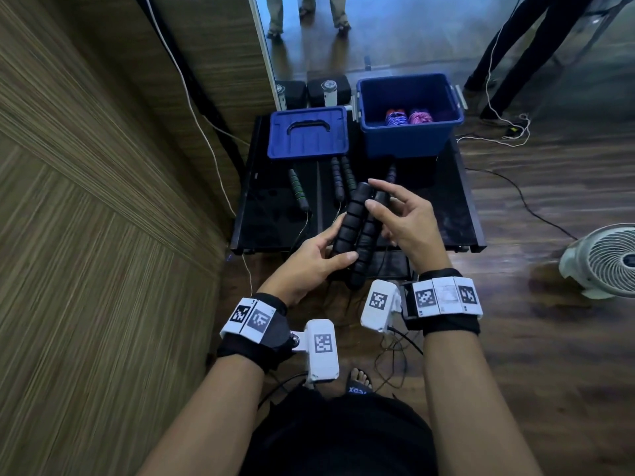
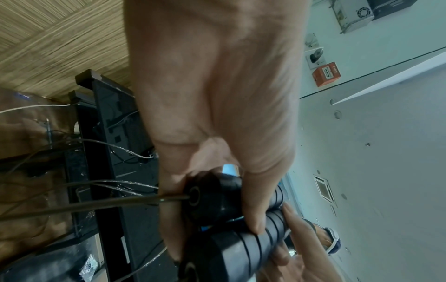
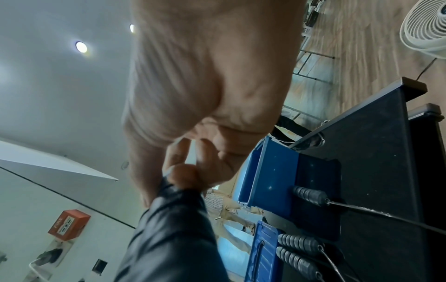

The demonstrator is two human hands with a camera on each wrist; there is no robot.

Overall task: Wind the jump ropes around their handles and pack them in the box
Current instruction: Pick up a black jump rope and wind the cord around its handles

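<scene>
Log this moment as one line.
left hand: grips black handle pair | right hand: fingers on handle tops | cord: hanging unwound | blue box: open, two wound ropes inside

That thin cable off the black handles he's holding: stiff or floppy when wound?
Probably springy: the cable leaves the handle pair held in the left hand in a fairly straight line, then loops loosely. Its sheen suggests a slick coating, so coils may slip or unwind.
</scene>
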